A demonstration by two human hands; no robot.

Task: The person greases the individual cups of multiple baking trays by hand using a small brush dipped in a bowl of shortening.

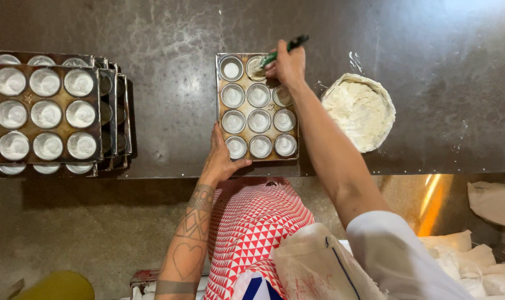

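- Metal muffin tray (pixel 223 105) lies flat on the dark tabletop (pixel 169 33), approx. in the middle, w/ twelve round cups; most cups look whitish inside, coated w/ something pale.
- Right hand (pixel 287 65) is at the far end of the tray, closed around a green-handled brush (pixel 280 51); brush tip sits in the far middle cup, the handle sticks up and away from the person.
- Left hand (pixel 220 158) rests at the near left corner of the tray, fingers laid open along the left edge and thumb by the near rim; it presses, does not clamp.
- Handling, my judgement: the tray is stiff and thin sheet metal, prob. light, so it can slide on the smooth tabletop; greasy cups are slippery, so better to hold it by the rim or corners, not by the inside.
- Brush is light, bristles soft; good to hold at mid-handle, as the hand does now.
- White bowl (pixel 359 114) w/ pale soft paste stands just right of the tray, near the right forearm, not touching the tray.
- Stack of similar trays (pixel 47 108) is well apart to the left.
- Red-and-white patterned apron (pixel 252 222) is below the tabletop edge.
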